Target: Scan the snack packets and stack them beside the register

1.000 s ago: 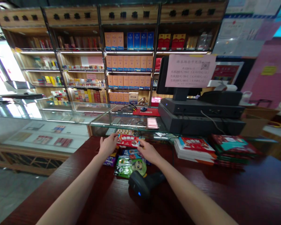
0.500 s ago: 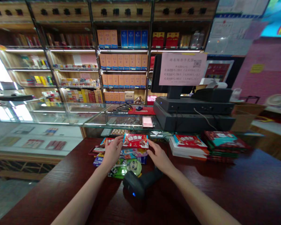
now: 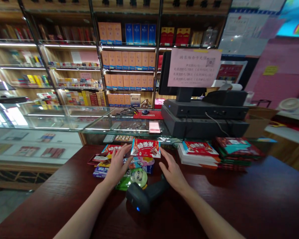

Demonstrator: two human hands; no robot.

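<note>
A red snack packet (image 3: pixel 146 148) with white lettering faces me on top of a pile of snacks, between my two hands. My left hand (image 3: pixel 118 166) is at its left edge, fingers stretched and thumb apart. At the right edge is my right hand (image 3: pixel 173 171), also open, its fingertips close to the packet. Whether the fingertips touch it I cannot tell. Under and around it lie another red packet (image 3: pixel 110 149), a blue-purple packet (image 3: pixel 99 171) and a green packet with a panda (image 3: pixel 139 177). A black barcode scanner (image 3: pixel 139 197) lies in front, its blue light on.
To the right stand a stack of white boxes (image 3: pixel 196 159) topped by a red packet and a stack of dark packets (image 3: pixel 235 152). Behind are a glass counter (image 3: pixel 94 124) and a cash register (image 3: pixel 204 116) with a pink sign. Shelves of boxes (image 3: pixel 129 59) line the wall.
My right fingers now sit slightly lower and more spread beside the red packet. My left fingers have opened a little at its left edge. The view has shifted slightly.
</note>
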